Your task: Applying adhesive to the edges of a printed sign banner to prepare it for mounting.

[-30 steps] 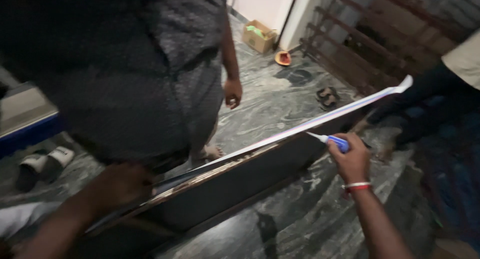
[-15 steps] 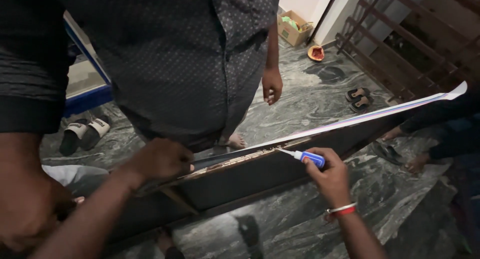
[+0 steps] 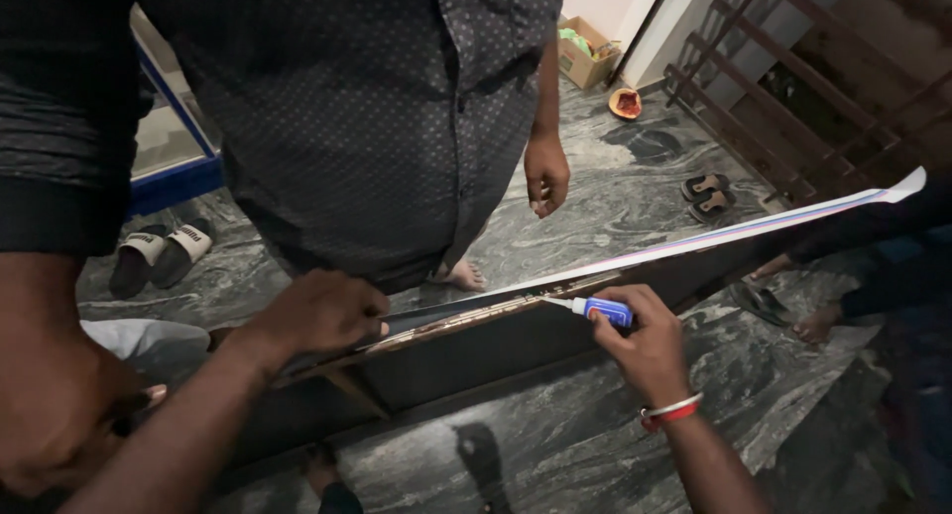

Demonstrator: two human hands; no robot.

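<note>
The left hand (image 3: 317, 311) lies palm down with curled fingers on the near end of a long dark panel (image 3: 476, 345) standing on edge, pressing a thin pale strip (image 3: 694, 244) against the panel's top edge. The right hand (image 3: 645, 345), with a red-and-white band at the wrist, is clenched around a small blue tube (image 3: 605, 311) whose white nozzle touches the exposed brown edge where the strip lifts away. The strip probably handles as light, flexible and springy: its far end curves upward, free of the panel, so it is best held flat close to the point of contact. The panel appears stiff and fairly heavy; take hold along its top edge. The tube is small and light, and a pinch at its body suits it. Behind the panel stands another person in a dark dotted shirt, with one hand (image 3: 545, 177) hanging open. Farther off on the marbled floor (image 3: 615, 207) lie sandals (image 3: 709, 197). An open brown cardboard box (image 3: 587, 53) with green contents sits by the far wall; any label on it is too small to tell.
</note>
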